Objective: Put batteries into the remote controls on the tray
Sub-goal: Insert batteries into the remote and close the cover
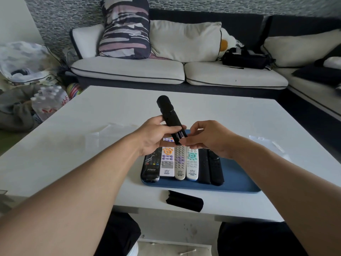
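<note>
Head view: right hand (pixel 208 139) pinches batteries into the open end of a long black plastic remote (pixel 170 119), gripped by the left hand (pixel 156 135) above the blue rectangular tray (pixel 238 180). Seating seems underway; next, refit the loose black cover (pixel 184 201).

Soft even daylight, faint glare on the white table (pixel 221 115), wide-angle bending at edges

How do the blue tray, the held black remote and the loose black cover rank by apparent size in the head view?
1. blue tray, clearly largest.
2. black remote held in the left hand.
3. black cover, though it lies nearer the camera, so the gap is uncertain.
</note>
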